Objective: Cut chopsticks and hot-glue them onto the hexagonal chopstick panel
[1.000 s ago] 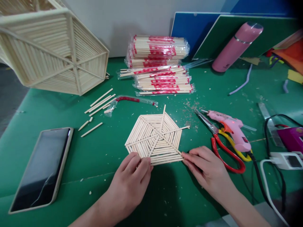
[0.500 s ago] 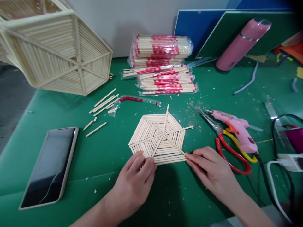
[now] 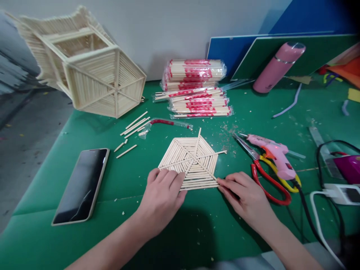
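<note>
Near the centre of the frame, a hexagonal stick panel [image 3: 194, 159] lay on the green surface [image 3: 39, 243], two stick ends jutting past its upper and right edges. The left hand [image 3: 164, 195] gripped its lower-left edge, fingers curled over it, and the right hand [image 3: 244, 195] pinched its lower-right corner. Scissors [image 3: 258, 162] and a pink glue gun [image 3: 278, 153] lay at right, loose sticks [image 3: 126, 151] and a phone [image 3: 81, 185] at left, wrapped stick bundles [image 3: 197, 69] at upper centre
</note>
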`<state>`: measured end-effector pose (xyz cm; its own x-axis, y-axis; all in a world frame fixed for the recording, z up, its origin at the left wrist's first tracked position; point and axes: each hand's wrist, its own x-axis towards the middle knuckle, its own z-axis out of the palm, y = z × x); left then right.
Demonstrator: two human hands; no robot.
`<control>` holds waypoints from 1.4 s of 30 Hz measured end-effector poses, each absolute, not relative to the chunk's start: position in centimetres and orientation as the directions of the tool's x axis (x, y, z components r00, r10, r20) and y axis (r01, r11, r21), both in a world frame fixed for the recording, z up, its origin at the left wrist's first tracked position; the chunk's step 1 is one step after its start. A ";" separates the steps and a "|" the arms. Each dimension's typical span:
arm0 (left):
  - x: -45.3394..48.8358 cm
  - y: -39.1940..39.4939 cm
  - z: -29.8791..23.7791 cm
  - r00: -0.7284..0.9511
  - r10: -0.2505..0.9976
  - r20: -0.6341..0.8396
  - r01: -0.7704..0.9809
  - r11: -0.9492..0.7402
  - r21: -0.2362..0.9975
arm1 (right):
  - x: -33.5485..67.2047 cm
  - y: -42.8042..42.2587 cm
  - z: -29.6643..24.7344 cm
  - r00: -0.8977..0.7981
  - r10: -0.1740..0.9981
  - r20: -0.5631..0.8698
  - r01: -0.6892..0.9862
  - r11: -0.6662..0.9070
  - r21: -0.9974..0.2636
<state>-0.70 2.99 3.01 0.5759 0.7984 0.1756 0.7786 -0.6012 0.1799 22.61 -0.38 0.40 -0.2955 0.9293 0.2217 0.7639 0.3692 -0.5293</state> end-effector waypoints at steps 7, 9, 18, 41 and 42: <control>1.1 6.3 4.5 0.582 0.804 -0.123 0.811 -0.561 0.164 | 22.7 -0.4 0.2 -0.309 0.922 0.232 0.772 0.386 -0.505; 1.8 7.3 4.2 0.597 0.773 -0.213 0.802 -0.572 0.172 | 22.7 -0.4 0.1 -0.308 0.923 0.232 0.775 0.385 -0.502; 2.6 8.5 3.2 0.667 0.687 -0.289 0.742 -0.648 0.172 | 22.7 -0.4 0.3 -0.282 0.937 0.208 0.782 0.350 -0.516; 1.5 8.6 2.3 0.727 0.657 -0.198 0.686 -0.686 0.243 | 22.6 -0.3 0.5 -0.280 0.945 0.171 0.776 0.327 -0.540; 1.5 8.7 2.3 0.728 0.657 -0.198 0.686 -0.686 0.245 | 22.6 -0.3 0.4 -0.278 0.945 0.174 0.774 0.328 -0.541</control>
